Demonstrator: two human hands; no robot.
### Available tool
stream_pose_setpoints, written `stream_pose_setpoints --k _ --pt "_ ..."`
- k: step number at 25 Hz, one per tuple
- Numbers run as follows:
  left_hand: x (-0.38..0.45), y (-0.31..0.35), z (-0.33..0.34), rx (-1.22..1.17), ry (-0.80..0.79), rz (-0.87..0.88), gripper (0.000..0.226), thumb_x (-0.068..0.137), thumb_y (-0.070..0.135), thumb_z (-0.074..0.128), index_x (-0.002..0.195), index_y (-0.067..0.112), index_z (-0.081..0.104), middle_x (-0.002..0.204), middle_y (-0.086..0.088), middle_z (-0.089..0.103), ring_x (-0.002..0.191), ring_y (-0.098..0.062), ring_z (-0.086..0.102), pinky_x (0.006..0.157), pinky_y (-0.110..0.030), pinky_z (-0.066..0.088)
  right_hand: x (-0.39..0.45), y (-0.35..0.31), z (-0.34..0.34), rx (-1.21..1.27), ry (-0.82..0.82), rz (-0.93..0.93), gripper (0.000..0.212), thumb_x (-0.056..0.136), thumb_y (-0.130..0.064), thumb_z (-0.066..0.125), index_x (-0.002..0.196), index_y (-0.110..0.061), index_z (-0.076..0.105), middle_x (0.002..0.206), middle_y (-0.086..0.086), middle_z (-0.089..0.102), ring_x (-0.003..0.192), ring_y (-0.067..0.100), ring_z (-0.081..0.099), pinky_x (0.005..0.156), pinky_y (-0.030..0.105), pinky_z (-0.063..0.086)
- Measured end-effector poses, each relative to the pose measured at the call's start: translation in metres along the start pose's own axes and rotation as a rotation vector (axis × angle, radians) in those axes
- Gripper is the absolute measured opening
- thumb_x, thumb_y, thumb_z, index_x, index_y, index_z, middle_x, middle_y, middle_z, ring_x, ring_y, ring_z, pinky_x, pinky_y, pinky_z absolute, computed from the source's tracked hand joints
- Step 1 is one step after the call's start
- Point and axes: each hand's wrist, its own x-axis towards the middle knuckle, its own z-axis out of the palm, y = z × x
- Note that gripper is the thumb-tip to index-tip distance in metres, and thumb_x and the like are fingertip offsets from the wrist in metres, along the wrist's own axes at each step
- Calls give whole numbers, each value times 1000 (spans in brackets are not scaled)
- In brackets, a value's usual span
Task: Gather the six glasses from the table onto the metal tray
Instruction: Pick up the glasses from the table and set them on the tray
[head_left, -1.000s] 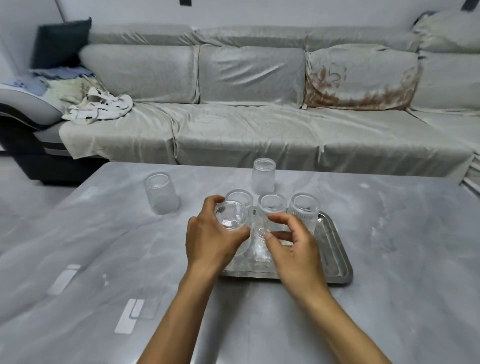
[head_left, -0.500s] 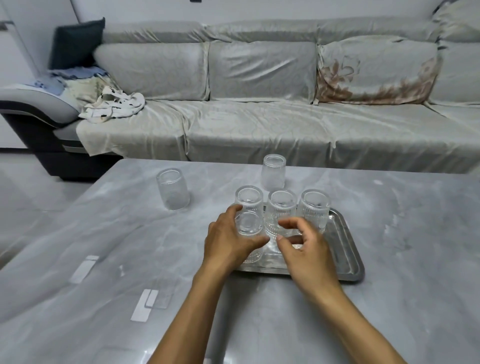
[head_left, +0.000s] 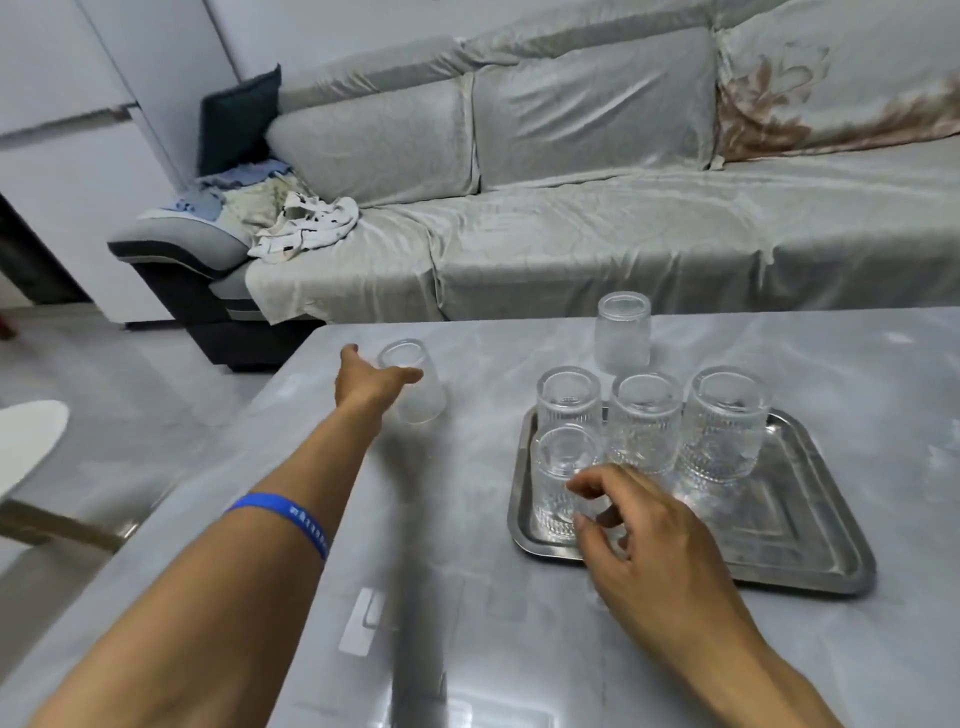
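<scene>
The metal tray (head_left: 789, 551) lies on the grey table at right. Several clear ribbed glasses stand on it: a back row (head_left: 645, 415) and one at the front left corner (head_left: 563, 480). A frosted glass (head_left: 622, 330) stands on the table just behind the tray. Another frosted glass (head_left: 418, 389) stands far left. My left hand (head_left: 371, 382) is stretched out to it, fingers spread, with the fingertips against its near side and the thumb apart from it. My right hand (head_left: 639, 525) hovers at the front left ribbed glass, fingers loosely curled, index tip touching it.
The marble-look table (head_left: 467, 597) runs to an edge at left, with a white chair (head_left: 26, 441) beyond it. A grey sofa (head_left: 623, 234) with cushions and crumpled cloths stands behind the table. My left forearm wears a blue wristband (head_left: 285, 514).
My left hand let go of the ribbed glass on the tray's front left corner and reached out left to the frosted glass. The view swung left. My right hand stayed by the tray.
</scene>
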Motion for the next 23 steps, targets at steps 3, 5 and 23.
stream_pose_setpoints --k 3,5,23 --pt "12 -15 21 -139 -75 -39 80 57 25 90 127 15 52 127 -9 61 99 -27 59 75 -32 49 3 5 0 -4 0 -9 20 84 -24 62 98 -37 55 97 -25 59 83 4 60 68 30 51" --pt "12 -23 29 -194 -57 -33 78 55 23 91 124 15 55 121 -8 64 98 -25 61 82 -35 52 5 8 0 -14 12 -2 20 84 -24 62 98 -36 56 97 -24 60 83 3 58 69 29 51" --pt "-261 76 -14 222 -264 1266 74 66 49 77 129 28 45 119 7 61 106 -16 51 88 -28 45 6 -23 -58 1284 85 477 63 71 -30 79 130 -26 56 120 13 70 94 28 69 79 43 55"
